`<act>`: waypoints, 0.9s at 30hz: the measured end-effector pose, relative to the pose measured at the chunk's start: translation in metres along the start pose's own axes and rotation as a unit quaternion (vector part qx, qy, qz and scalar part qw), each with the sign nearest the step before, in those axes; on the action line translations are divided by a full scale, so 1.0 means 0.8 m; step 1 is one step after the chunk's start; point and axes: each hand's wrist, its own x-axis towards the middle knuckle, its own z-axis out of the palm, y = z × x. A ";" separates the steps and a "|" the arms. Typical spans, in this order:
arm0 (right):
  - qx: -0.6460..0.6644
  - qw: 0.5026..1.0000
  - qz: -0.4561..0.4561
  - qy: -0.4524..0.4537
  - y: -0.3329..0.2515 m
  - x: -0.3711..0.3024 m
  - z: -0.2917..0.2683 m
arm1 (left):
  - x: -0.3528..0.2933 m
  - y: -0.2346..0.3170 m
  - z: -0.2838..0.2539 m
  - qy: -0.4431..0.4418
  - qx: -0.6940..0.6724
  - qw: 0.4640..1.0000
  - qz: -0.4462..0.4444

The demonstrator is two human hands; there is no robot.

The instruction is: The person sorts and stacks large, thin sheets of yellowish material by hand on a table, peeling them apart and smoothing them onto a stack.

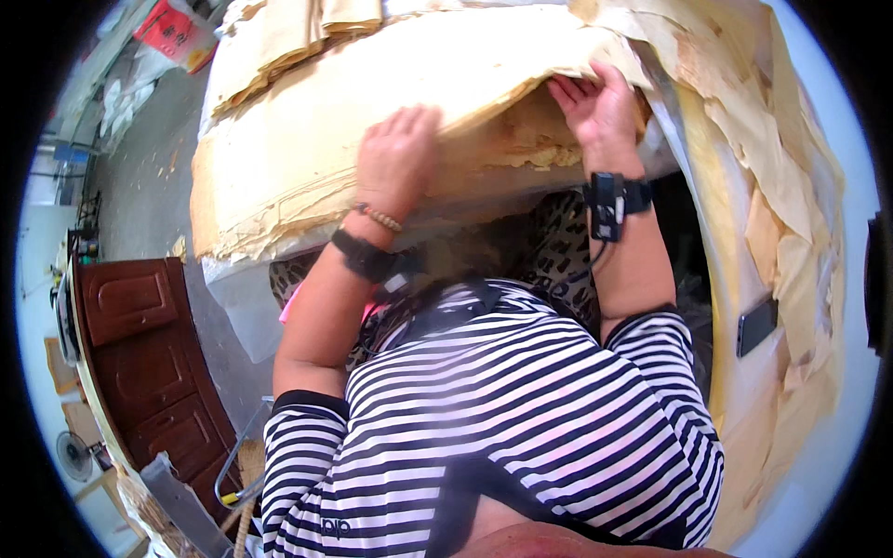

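Observation:
In front of me lies a thick stack of thin tan sheets (270, 186) with ragged, layered edges. My right hand (600, 107) pinches the near edge of the top sheet (484, 70) toward its right end, thumb above and fingers partly under it. That edge is raised there, leaving a shadowed gap over the layers below. My left hand (400, 153) is over the near edge of the stack, left of the raised part. Its fingers are smeared by motion, so whether they grip the sheet does not show.
Folded tan sheets (279, 46) lie on the stack's far left. To my right, more loose sheets (781, 186) drape over a surface holding a dark phone (757, 327). A dark red wooden cabinet (139, 344) stands on the left, with a red and white bag (177, 35) farther back.

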 end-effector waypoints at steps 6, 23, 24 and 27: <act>-0.154 0.987 0.032 0.028 0.005 0.006 -0.012 | -0.008 -0.004 0.015 0.079 0.125 0.989 -0.003; -0.143 0.987 -0.014 -0.067 -0.072 0.053 0.071 | -0.025 0.000 -0.061 0.133 -0.069 0.989 -0.006; -0.142 0.988 -0.011 -0.063 -0.073 0.059 0.073 | -0.036 -0.006 -0.066 0.163 -0.054 0.985 -0.025; -0.147 0.988 0.022 -0.044 -0.070 0.090 0.029 | -0.105 -0.055 -0.077 0.227 -0.010 0.973 -0.049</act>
